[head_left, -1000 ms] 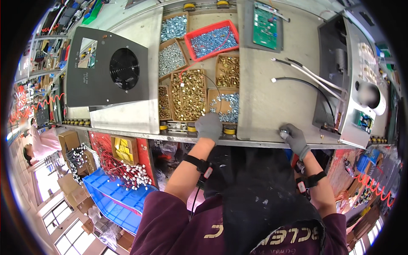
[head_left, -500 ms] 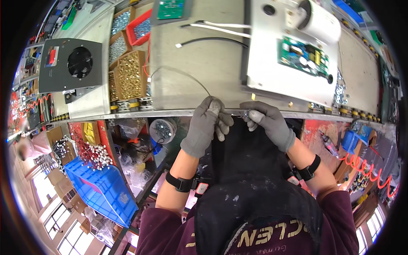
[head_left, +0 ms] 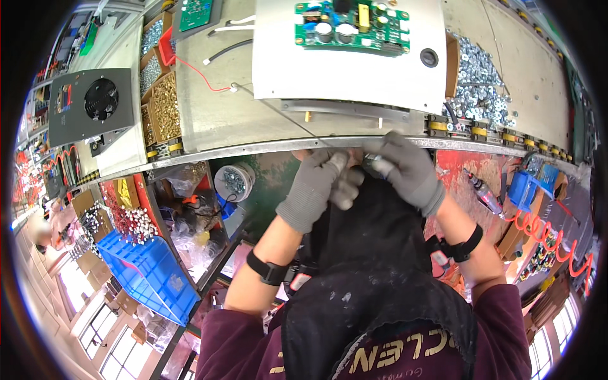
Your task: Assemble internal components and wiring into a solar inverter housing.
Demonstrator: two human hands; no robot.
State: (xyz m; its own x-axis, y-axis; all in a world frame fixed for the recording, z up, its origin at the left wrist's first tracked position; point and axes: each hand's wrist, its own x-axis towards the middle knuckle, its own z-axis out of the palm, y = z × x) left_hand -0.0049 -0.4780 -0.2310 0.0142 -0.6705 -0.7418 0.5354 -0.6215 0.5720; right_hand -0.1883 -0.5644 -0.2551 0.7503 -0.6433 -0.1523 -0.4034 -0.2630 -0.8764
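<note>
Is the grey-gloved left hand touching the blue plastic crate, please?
No, the left hand is near the metal bench edge, not the crate.

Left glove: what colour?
Left glove is plain grey, best seen in the head view.

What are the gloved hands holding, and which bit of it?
The left hand holds a thin dark wire, away from the small white plug on the bench. The right hand is too blurred to tell what it holds, if anything.

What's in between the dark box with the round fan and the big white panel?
In the head view: cardboard trays of screws, a red bin, then metal tabletop with a thin red wire and a black cable on it.
</note>
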